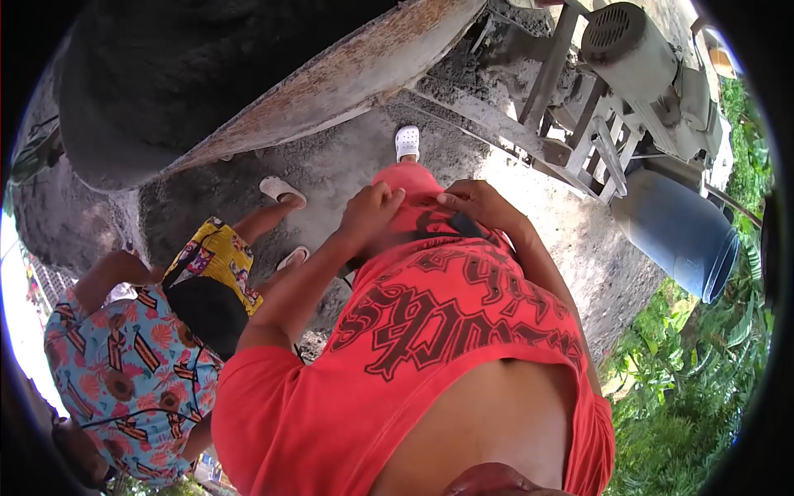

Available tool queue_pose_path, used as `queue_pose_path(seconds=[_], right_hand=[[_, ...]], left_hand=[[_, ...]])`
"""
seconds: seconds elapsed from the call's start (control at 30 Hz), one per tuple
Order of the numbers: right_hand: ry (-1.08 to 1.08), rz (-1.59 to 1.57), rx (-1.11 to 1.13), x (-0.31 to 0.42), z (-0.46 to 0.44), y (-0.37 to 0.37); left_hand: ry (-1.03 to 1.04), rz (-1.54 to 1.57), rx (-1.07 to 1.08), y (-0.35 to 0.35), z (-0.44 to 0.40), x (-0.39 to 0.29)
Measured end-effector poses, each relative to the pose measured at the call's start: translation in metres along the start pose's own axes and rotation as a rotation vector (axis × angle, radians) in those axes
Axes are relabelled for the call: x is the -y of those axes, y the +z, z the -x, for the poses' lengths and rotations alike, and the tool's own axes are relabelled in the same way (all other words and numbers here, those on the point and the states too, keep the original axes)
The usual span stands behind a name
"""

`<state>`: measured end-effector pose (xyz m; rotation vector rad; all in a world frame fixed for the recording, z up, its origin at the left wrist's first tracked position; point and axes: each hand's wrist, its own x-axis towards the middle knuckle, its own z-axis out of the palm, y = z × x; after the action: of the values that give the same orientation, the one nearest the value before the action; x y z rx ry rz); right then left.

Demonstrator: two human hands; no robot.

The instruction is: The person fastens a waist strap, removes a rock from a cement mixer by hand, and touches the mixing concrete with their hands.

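Note:
Both hands are at my waist, over the red shirt (463, 306) with black lettering and the red cloth (409, 180) below it. My left hand (370, 213) is closed with curled fingers, gripping the red cloth at the front. A short way to the right, my right hand (480, 204) is closed on the same cloth, its fingertips partly hidden. Just under the right hand lies a small black patch or object (467, 224) that I cannot make out. One white clog (407, 142) shows beyond my hands.
A large rusty-rimmed drum (331, 91) with a dark inside stands ahead on the left. A motor (628, 50) on a metal frame (571, 153) is ahead right, beside a blue barrel (678, 231). Close on my left is a person in a patterned shirt (124, 372). Plants (686, 380) grow at right.

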<state>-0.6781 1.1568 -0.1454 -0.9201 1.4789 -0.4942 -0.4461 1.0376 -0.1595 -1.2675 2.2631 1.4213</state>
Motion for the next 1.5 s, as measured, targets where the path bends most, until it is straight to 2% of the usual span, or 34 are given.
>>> queue_pose_path(seconds=[0.07, 0.1, 0.13, 0.17, 0.23, 0.27, 0.3, 0.33, 0.43, 0.47, 0.5, 0.53, 0.57, 0.6, 0.63, 0.67, 0.73, 0.77, 0.8, 0.83, 0.87, 0.9, 0.93, 1.0, 1.03, 1.07, 1.1, 1.2, 1.27, 1.33, 1.37, 1.43, 1.5], right_hand=[[-0.049, 0.005, 0.003, 0.004, -0.018, -0.002], [-0.044, 0.095, 0.095, 0.005, -0.028, -0.008], [-0.037, 0.184, 0.184, 0.006, -0.034, -0.012], [-0.033, 0.190, 0.177, 0.007, -0.038, -0.016], [-0.085, 0.312, 0.433, 0.017, -0.047, -0.023], [-0.090, 0.320, 0.424, 0.023, -0.050, -0.025], [-0.061, 0.347, 0.484, 0.036, -0.049, -0.027], [-0.029, 0.373, 0.551, 0.044, -0.047, -0.028], [-0.320, 0.496, 0.472, 0.030, -0.047, -0.025], [-0.359, 0.512, 0.383, 0.025, -0.045, -0.021], [-0.394, 0.528, 0.292, 0.025, -0.043, -0.018], [-0.408, 0.534, 0.292, 0.025, -0.043, -0.017], [-0.362, 0.316, 0.212, 0.024, -0.040, -0.013], [-0.308, 0.101, 0.139, 0.024, -0.035, -0.010], [-0.431, 0.157, 0.055, 0.021, -0.035, -0.006], [-0.431, 0.167, 0.061, 0.016, -0.029, -0.003], [-0.481, 0.169, 0.084, 0.017, -0.020, 0.000], [-0.486, 0.169, 0.078, 0.015, -0.016, 0.006], [-0.628, 0.246, 0.151, 0.010, -0.012, 0.014], [-0.770, 0.330, 0.230, 0.007, -0.006, 0.020], [-0.776, 0.346, 0.231, 0.015, 0.005, 0.015], [-0.744, 0.547, 0.358, 0.033, 0.020, 0.006], [-0.705, 0.744, 0.489, 0.042, 0.030, 0.002], [-0.799, 0.687, 0.468, 0.040, 0.035, -0.001], [-0.689, 0.411, 0.449, 0.058, 0.044, -0.011], [-0.578, 0.142, 0.429, 0.071, 0.047, -0.020], [-0.577, 0.105, 0.350, 0.074, 0.044, -0.031], [-0.601, -0.072, 0.219, 0.071, 0.030, -0.067], [-0.632, -0.117, 0.158, 0.089, 0.028, -0.092], [-0.671, -0.054, 0.104, 0.117, 0.033, -0.116], [-0.696, 0.000, 0.037, 0.133, 0.032, -0.129], [-0.830, 0.017, -0.077, 0.153, 0.024, -0.154], [-0.916, -0.056, -0.246, 0.176, 0.009, -0.176]], left_hand=[[-0.210, -0.015, 0.052, -0.005, 0.000, -0.013], [-0.203, -0.014, 0.052, -0.008, 0.001, -0.020], [-0.104, -0.188, 0.065, -0.012, 0.002, -0.028], [-0.002, -0.360, 0.075, -0.013, 0.002, -0.033], [0.005, -0.331, 0.116, -0.014, 0.002, -0.035], [0.007, -0.310, 0.154, -0.016, -0.001, -0.035], [-0.085, -0.304, 0.284, -0.018, -0.008, -0.036], [-0.086, -0.302, 0.269, -0.017, -0.009, -0.036], [-0.254, -0.035, 0.175, 0.006, -0.004, -0.022], [-0.260, -0.033, 0.160, 0.017, 0.000, -0.014], [-0.191, 0.060, -0.001, 0.023, 0.006, -0.015], [-0.157, 0.106, -0.087, 0.028, 0.010, -0.013], [-0.119, 0.148, -0.171, 0.034, 0.014, -0.012], [-0.171, 0.318, -0.218, 0.039, 0.021, -0.019], [-0.220, 0.493, -0.263, 0.048, 0.027, -0.027], [-0.219, 0.503, -0.270, 0.056, 0.035, -0.031], [-0.359, 0.600, -0.264, 0.068, 0.047, -0.037], [-0.331, 0.556, -0.345, 0.078, 0.064, -0.043], [-0.304, 0.508, -0.425, 0.088, 0.080, -0.049], [-0.319, 0.534, -0.369, 0.094, 0.098, -0.039], [-0.335, 0.557, -0.313, 0.099, 0.117, -0.030], [-0.397, 0.521, -0.178, 0.111, 0.127, -0.007], [-0.393, 0.534, -0.194, 0.127, 0.131, -0.008], [-0.106, 0.114, -0.466, 0.150, 0.135, -0.010], [-0.105, 0.113, -0.493, 0.148, 0.134, -0.017], [-0.240, 0.227, -0.628, 0.144, 0.133, -0.023], [-0.377, 0.346, -0.759, 0.141, 0.132, -0.026], [-0.413, 0.327, -0.925, 0.160, 0.098, -0.019], [-0.534, 0.593, -0.740, 0.180, 0.056, 0.017], [-0.521, 0.603, -0.681, 0.216, 0.014, 0.074], [-0.506, 0.605, -0.697, 0.201, 0.008, 0.067], [-0.335, 0.277, -0.767, 0.153, 0.012, 0.036], [-0.160, 0.436, -0.845, 0.079, 0.023, 0.008]])
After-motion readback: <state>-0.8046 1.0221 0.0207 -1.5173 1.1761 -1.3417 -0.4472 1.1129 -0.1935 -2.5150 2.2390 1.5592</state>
